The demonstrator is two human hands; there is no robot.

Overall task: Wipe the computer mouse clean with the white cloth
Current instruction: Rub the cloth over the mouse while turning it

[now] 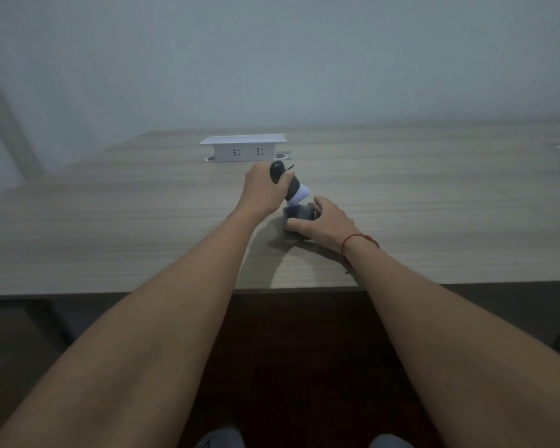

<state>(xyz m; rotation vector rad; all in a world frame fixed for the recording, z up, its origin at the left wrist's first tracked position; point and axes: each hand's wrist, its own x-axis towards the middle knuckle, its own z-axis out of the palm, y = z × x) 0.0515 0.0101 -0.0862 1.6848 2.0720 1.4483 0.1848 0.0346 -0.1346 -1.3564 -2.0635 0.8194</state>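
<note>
Forearms reached from 6 o'clock over the desk (110, 227) edge; wiping looked barely begun.

From the head view, the left hand (264, 190) was clenched around the dark mouse (280, 176), lifted off the desk just below the socket box (243, 147) at 12 o'clock. The right hand (325, 223), at 4 o'clock from the mouse, had its fingers (299, 225) curled onto the cloth (301, 212), which lay bunched on the desk. A pale fold (299, 195) touched the mouse's lower end; I judged most rubbing remained.
</note>
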